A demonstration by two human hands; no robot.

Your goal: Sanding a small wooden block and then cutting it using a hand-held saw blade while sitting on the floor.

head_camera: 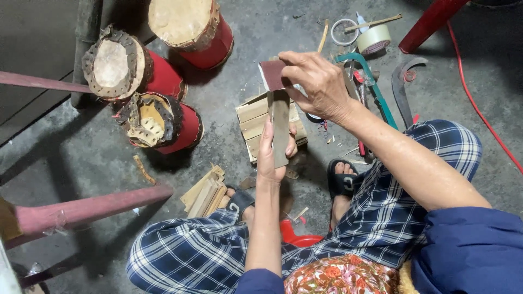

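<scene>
A flat wooden strip (280, 130) is standing upright at the middle of the scene, above the concrete floor (81, 158). The left hand (271, 155) is closing around its lower part, fingers wrapped tight. The right hand (318, 84) is pinching a folded piece of dark red sandpaper (272, 74) over the strip's top end, fingers curled down on it. Just behind the strip, a stack of wooden slats (254, 120) is lying on the floor. Toward ten o'clock three small red drums (158, 65) are standing close together. At one o'clock a roll of tape (373, 38) is lying among scattered tools (376, 92). At eight o'clock more wood pieces (204, 196) are sitting near a sandalled foot.
</scene>
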